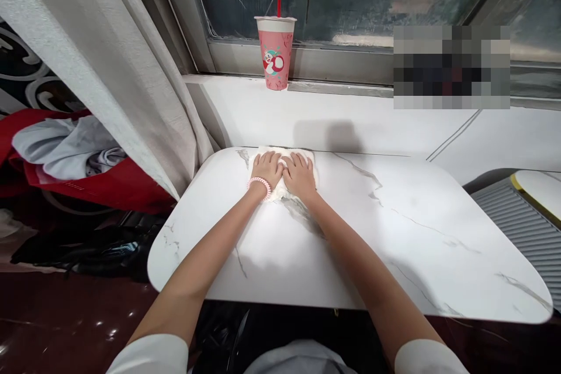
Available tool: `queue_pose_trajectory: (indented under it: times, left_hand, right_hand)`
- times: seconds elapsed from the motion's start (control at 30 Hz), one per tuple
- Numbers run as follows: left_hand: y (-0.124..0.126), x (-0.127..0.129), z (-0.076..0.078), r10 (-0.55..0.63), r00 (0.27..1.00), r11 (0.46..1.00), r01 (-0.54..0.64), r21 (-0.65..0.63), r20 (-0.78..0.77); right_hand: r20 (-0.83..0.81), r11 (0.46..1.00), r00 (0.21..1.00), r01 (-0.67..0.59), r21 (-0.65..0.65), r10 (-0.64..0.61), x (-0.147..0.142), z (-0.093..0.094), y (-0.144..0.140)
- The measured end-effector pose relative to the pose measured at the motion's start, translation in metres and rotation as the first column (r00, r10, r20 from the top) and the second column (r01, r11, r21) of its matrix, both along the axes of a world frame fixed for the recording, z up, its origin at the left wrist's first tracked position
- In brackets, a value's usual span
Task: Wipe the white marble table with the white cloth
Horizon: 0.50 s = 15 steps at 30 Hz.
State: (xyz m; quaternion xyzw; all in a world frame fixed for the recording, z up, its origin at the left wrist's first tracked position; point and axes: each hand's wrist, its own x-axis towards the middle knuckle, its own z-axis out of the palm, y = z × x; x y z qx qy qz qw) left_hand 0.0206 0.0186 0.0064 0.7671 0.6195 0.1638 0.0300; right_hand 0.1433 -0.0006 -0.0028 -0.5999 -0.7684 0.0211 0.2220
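Observation:
A white cloth (279, 191) lies spread at the back edge of a white marble-patterned table (394, 228). Flat on its left part rests my left hand (266, 169), fingers stretched forward, with a pink coiled band (259, 181) around the wrist. My right hand (300, 175) presses on the cloth's right part, its fingers also extended and slightly apart. The two hands nearly touch at the thumbs. Neither hand is wrapped around the cloth; both palms cover much of it.
A pink paper cup (275, 58) with a red straw stands on the window ledge behind the table. To the left hangs a pale curtain (127, 70), beside a red bag (100, 187) holding grey-white fabric. A ribbed grey surface (517, 228) is at right.

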Motion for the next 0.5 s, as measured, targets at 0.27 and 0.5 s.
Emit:
queue_pose_trajectory:
  times: [0.27, 0.5]
  left_hand:
    - [-0.093, 0.009, -0.002, -0.026, 0.999, 1.0, 0.026, 0.011, -0.041]
    - [-0.192, 0.017, -0.008, -0.109, 0.991, 0.992, 0.114, 0.062, -0.074]
  right_hand:
    - [0.039, 0.999, 0.999, -0.028, -0.026, 0.029, 0.015, 0.0, -0.091]
    - [0.106, 0.997, 0.991, -0.079, 0.005, 0.078, 0.033, -0.003, -0.192]
